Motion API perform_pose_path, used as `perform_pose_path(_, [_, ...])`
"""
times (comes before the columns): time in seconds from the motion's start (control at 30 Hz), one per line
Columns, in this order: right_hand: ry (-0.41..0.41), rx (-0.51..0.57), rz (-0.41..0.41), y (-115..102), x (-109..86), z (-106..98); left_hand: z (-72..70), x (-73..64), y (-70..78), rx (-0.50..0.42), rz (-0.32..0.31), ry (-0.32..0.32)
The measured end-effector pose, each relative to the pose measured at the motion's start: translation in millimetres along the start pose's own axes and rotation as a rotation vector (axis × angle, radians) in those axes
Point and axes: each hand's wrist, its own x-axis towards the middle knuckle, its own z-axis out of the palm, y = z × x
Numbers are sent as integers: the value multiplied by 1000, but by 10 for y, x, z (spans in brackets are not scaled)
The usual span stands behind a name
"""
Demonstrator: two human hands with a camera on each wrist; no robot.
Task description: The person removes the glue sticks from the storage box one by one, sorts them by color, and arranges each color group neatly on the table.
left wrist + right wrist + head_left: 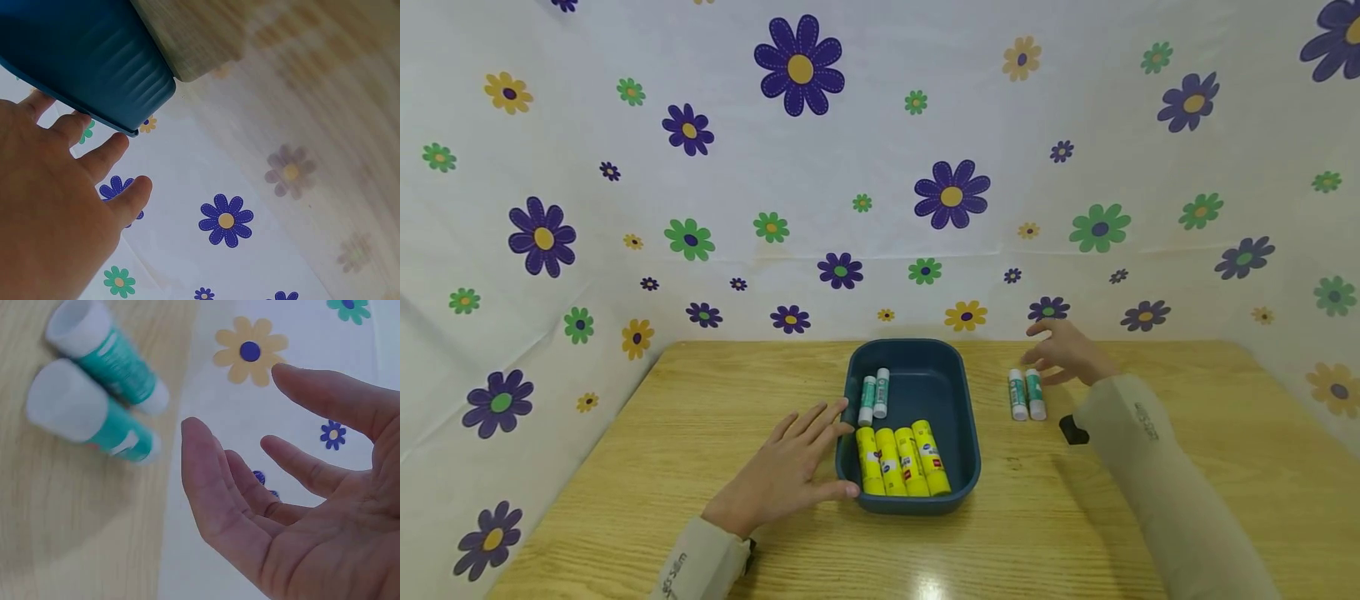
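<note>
A dark blue tray [966, 450] stands on the table with several yellow glue sticks [889, 462] side by side at its near end. Two white-and-green glue sticks [874, 396] lie in its far left part. My left hand [786, 471] rests against the tray's left rim, fingers spread and straight; in the left wrist view its fingertips meet the rim. To the right of the tray, two more white-and-green glue sticks [1027, 394] lie together on the wood. My right hand [1066, 350] hovers just beyond them, fingers loosely bent and holding nothing, as the right wrist view shows.
The wooden table [737, 383] extends on both sides of the tray. A white cloth [850, 150] with printed flowers hangs behind the table and along its left and right sides.
</note>
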Motion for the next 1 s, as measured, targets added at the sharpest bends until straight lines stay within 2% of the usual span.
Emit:
perform_pose_path(0.37, [-9,70,-31,-278,10,139,1,13,3,-2,-3,-2])
perform_pose_path(0.7, [-34,194,-82,-443,97,388,-3,6,2,16,-4,-3])
perform_pose_path(1.0, [-39,211,-93,-584,177,634,0,15,10,21,-2,-1])
